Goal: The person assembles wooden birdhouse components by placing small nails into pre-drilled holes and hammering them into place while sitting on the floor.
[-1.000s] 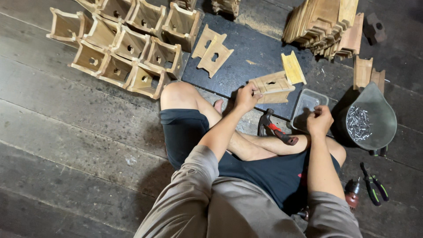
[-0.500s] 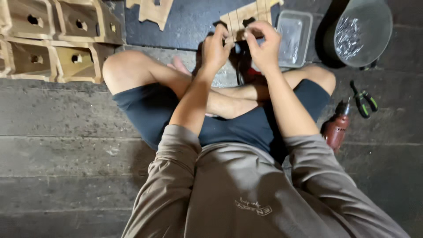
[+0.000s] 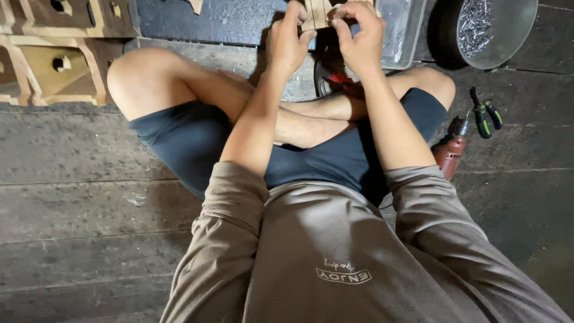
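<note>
I sit cross-legged on a dark plank floor. My left hand (image 3: 287, 42) and my right hand (image 3: 359, 39) both hold a small pale wooden piece (image 3: 317, 13) at the top edge of the head view, just above my crossed shins. Most of the piece is cut off by the frame. Under my hands, a red-handled tool (image 3: 335, 79) lies by my foot, partly hidden.
Finished wooden boxes with round holes (image 3: 57, 60) are stacked at the upper left. A dark mat (image 3: 227, 21) lies ahead. A clear plastic tray (image 3: 400, 30) and a bowl of nails (image 3: 487, 27) sit at the upper right. Green-handled pliers (image 3: 485, 115) and a red drill (image 3: 451, 149) lie by my right knee.
The view has tilted down toward my lap. My right hand left the tray area and joined the left on the wooden piece, which both hands pulled in close above my legs.
</note>
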